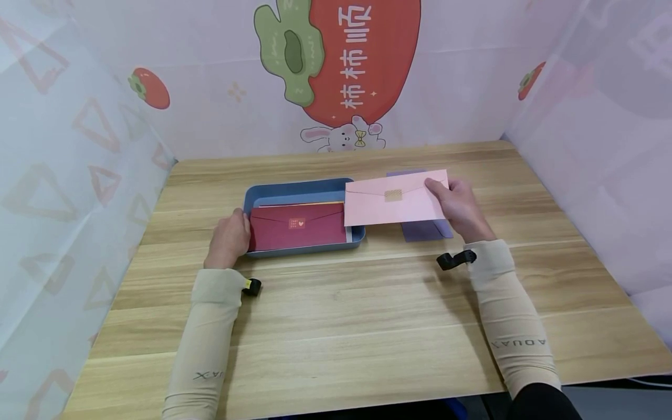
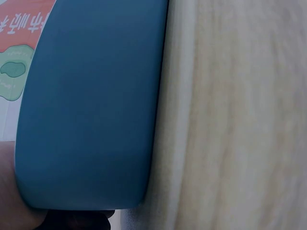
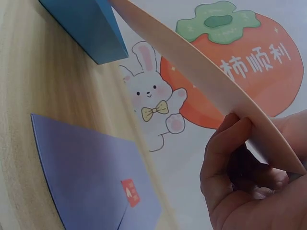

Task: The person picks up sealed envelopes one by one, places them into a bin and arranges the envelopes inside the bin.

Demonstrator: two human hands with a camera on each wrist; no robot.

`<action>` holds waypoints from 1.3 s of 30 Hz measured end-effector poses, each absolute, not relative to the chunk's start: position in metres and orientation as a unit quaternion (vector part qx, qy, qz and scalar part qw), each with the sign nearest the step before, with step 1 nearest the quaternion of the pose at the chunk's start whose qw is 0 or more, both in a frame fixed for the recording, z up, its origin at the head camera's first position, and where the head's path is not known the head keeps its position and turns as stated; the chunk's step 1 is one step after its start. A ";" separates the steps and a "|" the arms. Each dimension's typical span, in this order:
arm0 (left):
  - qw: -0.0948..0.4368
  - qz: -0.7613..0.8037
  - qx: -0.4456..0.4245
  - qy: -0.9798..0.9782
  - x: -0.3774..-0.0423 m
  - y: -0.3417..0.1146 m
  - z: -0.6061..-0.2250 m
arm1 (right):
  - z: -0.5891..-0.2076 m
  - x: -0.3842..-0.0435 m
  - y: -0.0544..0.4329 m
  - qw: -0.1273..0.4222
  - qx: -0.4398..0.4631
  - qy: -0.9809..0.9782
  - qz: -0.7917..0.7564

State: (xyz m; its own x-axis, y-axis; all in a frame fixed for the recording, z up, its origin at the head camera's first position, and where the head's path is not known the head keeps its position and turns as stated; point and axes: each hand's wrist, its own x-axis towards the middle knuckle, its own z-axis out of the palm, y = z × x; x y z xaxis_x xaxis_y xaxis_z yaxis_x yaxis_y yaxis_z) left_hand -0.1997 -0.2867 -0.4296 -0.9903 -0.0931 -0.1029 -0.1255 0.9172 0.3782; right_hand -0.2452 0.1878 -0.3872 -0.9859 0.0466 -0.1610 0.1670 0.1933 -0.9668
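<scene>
My right hand pinches a pale pink envelope with a gold patterned seal by its right end, thumb on top and curled fingers beneath. The envelope hangs above the table, its left end over the right end of a blue tray. Under it a purple envelope with a red seal lies on the table. Inside the tray is a dark red envelope with a pinkish seal, on top of others whose edges peek out. My left hand holds the tray's left end; its fingertips are partly hidden.
A light wooden table carries everything. Printed cloth walls with persimmon and rabbit pictures stand behind and at both sides. A small black device is strapped at the right wrist, and another black device at the left.
</scene>
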 end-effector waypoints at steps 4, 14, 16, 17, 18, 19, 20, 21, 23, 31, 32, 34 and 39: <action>0.035 0.194 -0.051 0.979 -0.200 -0.286 -0.428 | -0.389 -0.245 0.185 0.061 0.073 0.768 -0.634; 0.031 0.189 -0.048 0.980 -0.199 -0.285 -0.427 | -0.396 -0.244 0.179 0.091 0.066 0.785 -0.610; 0.032 0.189 -0.048 0.980 -0.199 -0.285 -0.427 | -0.397 -0.244 0.177 0.094 0.063 0.783 -0.612; 0.032 0.189 -0.048 0.980 -0.199 -0.285 -0.427 | -0.398 -0.244 0.176 0.095 0.060 0.782 -0.613; 0.032 0.189 -0.049 0.980 -0.199 -0.285 -0.427 | -0.399 -0.245 0.175 0.097 0.058 0.780 -0.616; 0.033 0.190 -0.049 0.980 -0.199 -0.285 -0.427 | -0.400 -0.245 0.175 0.098 0.058 0.778 -0.618; 0.033 0.190 -0.049 0.980 -0.198 -0.285 -0.427 | -0.401 -0.245 0.174 0.100 0.058 0.778 -0.618; 0.033 0.191 -0.049 0.980 -0.198 -0.285 -0.427 | -0.401 -0.246 0.173 0.102 0.058 0.777 -0.618; 0.032 0.192 -0.049 0.980 -0.198 -0.285 -0.427 | -0.403 -0.246 0.172 0.108 0.057 0.778 -0.616; 0.024 0.192 -0.046 0.980 -0.198 -0.290 -0.426 | -0.405 -0.246 0.163 0.122 0.060 0.789 -0.599; 0.023 0.192 -0.046 0.980 -0.198 -0.290 -0.426 | -0.405 -0.246 0.162 0.124 0.060 0.788 -0.600; 0.020 0.191 -0.044 0.980 -0.199 -0.290 -0.426 | -0.404 -0.246 0.160 0.124 0.060 0.788 -0.601; 0.017 0.189 -0.038 0.981 -0.201 -0.288 -0.428 | -0.400 -0.243 0.154 0.126 0.057 0.790 -0.598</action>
State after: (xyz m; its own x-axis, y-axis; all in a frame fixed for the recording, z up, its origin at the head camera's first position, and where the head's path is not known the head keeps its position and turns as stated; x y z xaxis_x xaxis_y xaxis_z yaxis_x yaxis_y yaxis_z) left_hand -0.2014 -0.2883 -0.4281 -0.9965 -0.0677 -0.0486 -0.0809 0.9254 0.3702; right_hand -0.2435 0.1541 -0.4002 -0.9618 -0.0598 -0.2671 0.2408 0.2792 -0.9296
